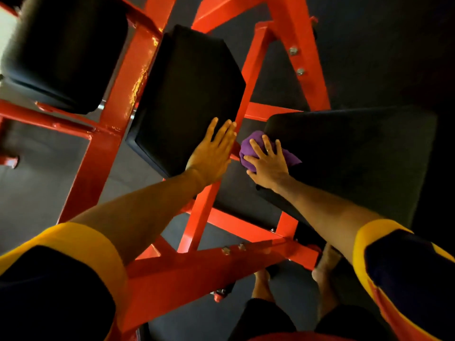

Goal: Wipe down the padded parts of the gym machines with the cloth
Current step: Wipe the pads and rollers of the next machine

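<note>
A purple cloth lies bunched on the near left corner of a large black pad at the right. My right hand presses down on the cloth with spread fingers. My left hand rests flat, fingers straight, on the lower right edge of a black hexagonal pad in the middle. A third black pad sits at the upper left.
Orange steel frame bars run between and under the pads, with bolts showing. A thick orange beam crosses in front of my legs. Dark rubber flooring lies below. My bare feet stand under the right pad.
</note>
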A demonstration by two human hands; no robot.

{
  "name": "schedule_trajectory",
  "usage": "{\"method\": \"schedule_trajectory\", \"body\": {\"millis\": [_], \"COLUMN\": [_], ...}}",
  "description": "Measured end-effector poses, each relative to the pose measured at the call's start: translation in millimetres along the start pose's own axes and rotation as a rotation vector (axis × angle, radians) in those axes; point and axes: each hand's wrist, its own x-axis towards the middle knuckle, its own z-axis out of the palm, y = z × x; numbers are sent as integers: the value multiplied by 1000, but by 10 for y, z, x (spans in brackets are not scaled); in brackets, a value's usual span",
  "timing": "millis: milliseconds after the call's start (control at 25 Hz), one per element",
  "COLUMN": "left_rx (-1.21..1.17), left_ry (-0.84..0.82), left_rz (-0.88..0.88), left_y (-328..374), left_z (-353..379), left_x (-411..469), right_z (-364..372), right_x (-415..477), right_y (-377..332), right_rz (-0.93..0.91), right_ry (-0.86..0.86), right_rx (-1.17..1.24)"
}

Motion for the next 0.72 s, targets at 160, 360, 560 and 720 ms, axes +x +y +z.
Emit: {"method": "schedule_trajectory", "body": {"millis": [160, 360, 560, 720], "left_rx": [12, 43, 55, -101], "left_ry": [6, 27, 12, -19], "left_rz": [7, -2, -8, -110], "left_y": [-2, 5, 40, 170], "left_z": [1, 19, -2, -87], "left_x": [10, 5, 0, 97], "right_z": [67, 506, 221, 94], "right_x": [-121, -927, -268, -287], "right_y": [29, -197, -168, -218], "right_rz": [77, -225, -143, 106], "right_ry": [117, 159, 46, 44], "right_rx": [135, -13, -77, 27]}}
